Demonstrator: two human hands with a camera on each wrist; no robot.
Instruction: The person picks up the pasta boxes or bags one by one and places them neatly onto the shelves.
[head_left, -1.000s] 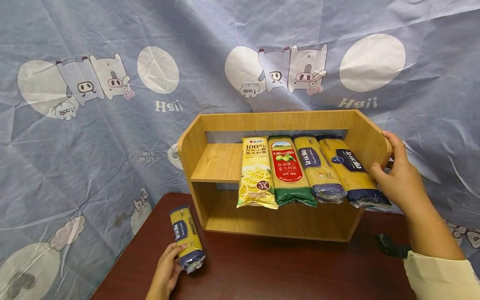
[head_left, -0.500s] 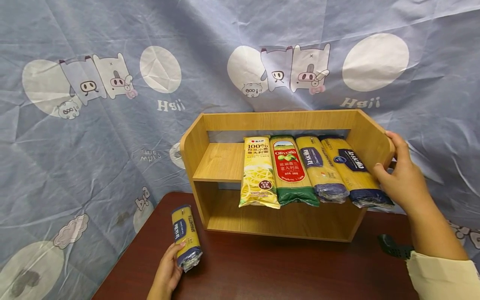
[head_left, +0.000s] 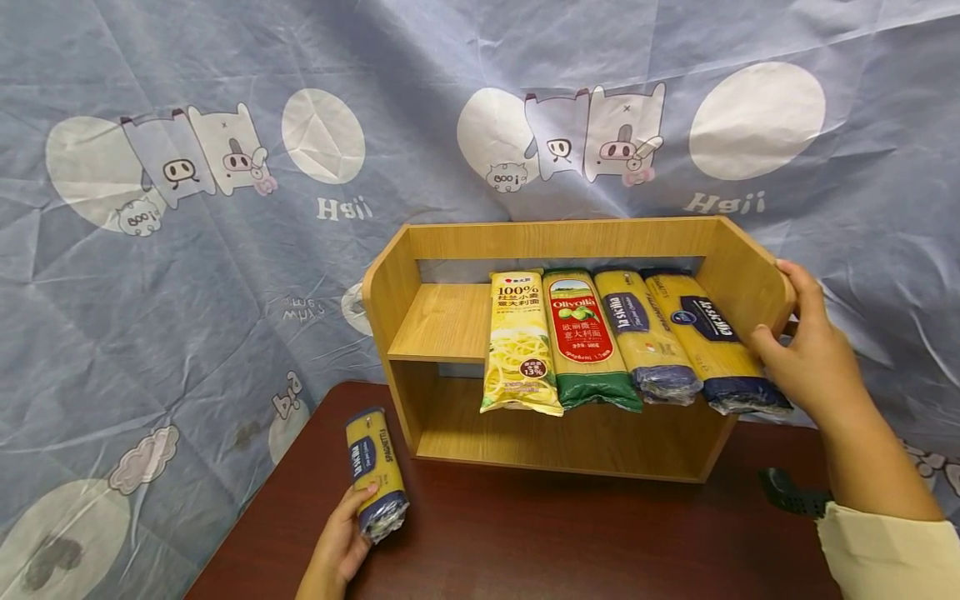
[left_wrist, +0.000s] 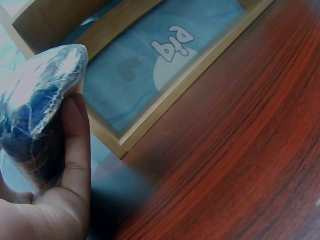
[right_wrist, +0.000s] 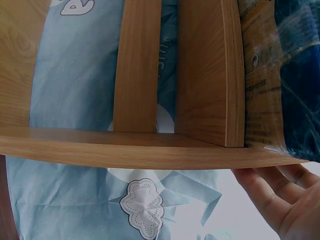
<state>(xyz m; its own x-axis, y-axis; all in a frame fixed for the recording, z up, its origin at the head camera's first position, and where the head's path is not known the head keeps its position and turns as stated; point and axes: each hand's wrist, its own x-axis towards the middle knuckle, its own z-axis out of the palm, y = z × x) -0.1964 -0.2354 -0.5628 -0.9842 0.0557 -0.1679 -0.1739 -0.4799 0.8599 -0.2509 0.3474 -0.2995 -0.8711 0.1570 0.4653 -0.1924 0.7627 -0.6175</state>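
My left hand (head_left: 341,537) grips the lower end of a yellow-and-blue spaghetti pack (head_left: 373,458), left of the wooden shelf (head_left: 562,240). In the left wrist view, the thumb and fingers curl around the pack's crinkled clear end (left_wrist: 47,90). Whether the pack touches the table cannot be told. On the shelf's right side panel, my right hand (head_left: 817,358) holds the front edge, thumb inside and fingers outside. Along the upper board lie a yellow noodle pack (head_left: 520,333), a red-and-green Olivoila spaghetti pack (head_left: 581,325) and two la Sicilia spaghetti packs (head_left: 645,333), side by side.
The shelf stands on a dark red table (head_left: 562,533), with bare board (head_left: 438,321) at the upper left and a lower compartment (head_left: 480,429) beneath. A patterned cloth (head_left: 420,108) hangs behind. A black object (head_left: 787,492) shows beside the right sleeve.
The head view has shifted slightly, moving the scene a little to the right. Both hands keep their holds, and the packs on the shelf stay in place.
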